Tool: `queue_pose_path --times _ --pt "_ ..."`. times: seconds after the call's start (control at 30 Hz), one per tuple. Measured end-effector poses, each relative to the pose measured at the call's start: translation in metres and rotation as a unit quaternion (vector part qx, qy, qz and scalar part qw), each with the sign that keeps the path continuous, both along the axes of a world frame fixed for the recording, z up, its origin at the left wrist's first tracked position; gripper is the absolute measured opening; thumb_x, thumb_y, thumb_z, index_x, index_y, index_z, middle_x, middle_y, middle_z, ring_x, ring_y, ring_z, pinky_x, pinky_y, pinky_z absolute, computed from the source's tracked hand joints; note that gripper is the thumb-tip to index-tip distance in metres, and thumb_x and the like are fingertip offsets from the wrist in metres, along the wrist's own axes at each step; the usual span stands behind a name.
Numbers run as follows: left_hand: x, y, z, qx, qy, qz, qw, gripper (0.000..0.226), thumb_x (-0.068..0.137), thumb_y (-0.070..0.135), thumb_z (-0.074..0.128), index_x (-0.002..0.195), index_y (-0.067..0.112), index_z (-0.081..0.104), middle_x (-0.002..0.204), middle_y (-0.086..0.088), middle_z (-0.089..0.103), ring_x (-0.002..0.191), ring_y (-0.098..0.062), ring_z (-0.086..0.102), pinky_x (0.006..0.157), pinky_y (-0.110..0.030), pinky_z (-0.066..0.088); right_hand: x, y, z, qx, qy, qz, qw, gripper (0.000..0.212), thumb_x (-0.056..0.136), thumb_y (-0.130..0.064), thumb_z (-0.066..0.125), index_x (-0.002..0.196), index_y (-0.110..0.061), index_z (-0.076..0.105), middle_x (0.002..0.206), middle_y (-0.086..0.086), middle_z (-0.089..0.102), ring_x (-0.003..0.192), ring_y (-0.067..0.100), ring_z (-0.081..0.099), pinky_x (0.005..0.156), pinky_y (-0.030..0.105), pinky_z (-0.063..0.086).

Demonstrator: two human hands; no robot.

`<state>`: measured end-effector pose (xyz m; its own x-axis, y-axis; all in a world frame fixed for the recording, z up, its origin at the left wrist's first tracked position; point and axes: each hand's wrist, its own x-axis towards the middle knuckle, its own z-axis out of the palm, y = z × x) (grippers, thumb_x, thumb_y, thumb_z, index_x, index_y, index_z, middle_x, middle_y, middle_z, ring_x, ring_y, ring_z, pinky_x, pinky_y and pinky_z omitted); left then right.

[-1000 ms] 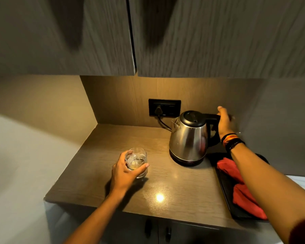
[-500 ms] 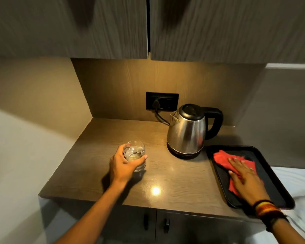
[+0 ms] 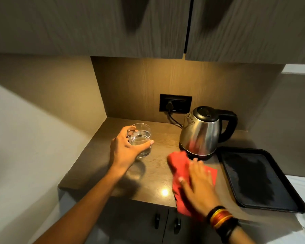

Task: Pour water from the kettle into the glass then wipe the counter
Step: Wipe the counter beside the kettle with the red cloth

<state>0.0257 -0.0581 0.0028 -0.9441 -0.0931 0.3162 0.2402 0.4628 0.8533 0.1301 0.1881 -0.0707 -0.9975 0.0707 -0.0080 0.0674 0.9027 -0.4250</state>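
A steel kettle (image 3: 202, 133) with a black lid and handle stands on its base at the back right of the wooden counter (image 3: 155, 166). My left hand (image 3: 125, 150) grips a short clear glass (image 3: 141, 138) holding water, lifted a little above the counter; its shadow lies below. My right hand (image 3: 196, 185) presses flat, fingers spread, on a red cloth (image 3: 179, 164) lying on the counter in front of the kettle. The cloth's lower corner hangs over the counter's front edge.
A black tray (image 3: 257, 176) lies to the right of the kettle. A black wall socket (image 3: 175, 103) with the kettle's cord is behind. Cabinet doors (image 3: 113, 27) hang overhead, and lower doors with black knobs (image 3: 177, 224) sit under the counter.
My right hand left the kettle handle, took the red cloth off the tray and brought it left onto the counter. My left hand raised the glass and shifted it back.
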Motion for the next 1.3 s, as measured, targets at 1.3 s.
queue_pose_path --times 1.3 --pt "-0.011 -0.038 -0.003 0.016 -0.005 0.029 0.999 0.089 0.038 0.082 0.084 0.115 0.043 0.061 0.11 0.015 0.075 0.099 -0.011 0.073 0.083 -0.04 0.066 -0.249 -0.081 -0.026 0.02 -0.028 -0.149 0.988 0.097 0.096 -0.066 0.028 0.161 0.002 0.004 0.169 0.027 -0.003 0.157 0.042 -0.006 0.127 0.053 -0.001"
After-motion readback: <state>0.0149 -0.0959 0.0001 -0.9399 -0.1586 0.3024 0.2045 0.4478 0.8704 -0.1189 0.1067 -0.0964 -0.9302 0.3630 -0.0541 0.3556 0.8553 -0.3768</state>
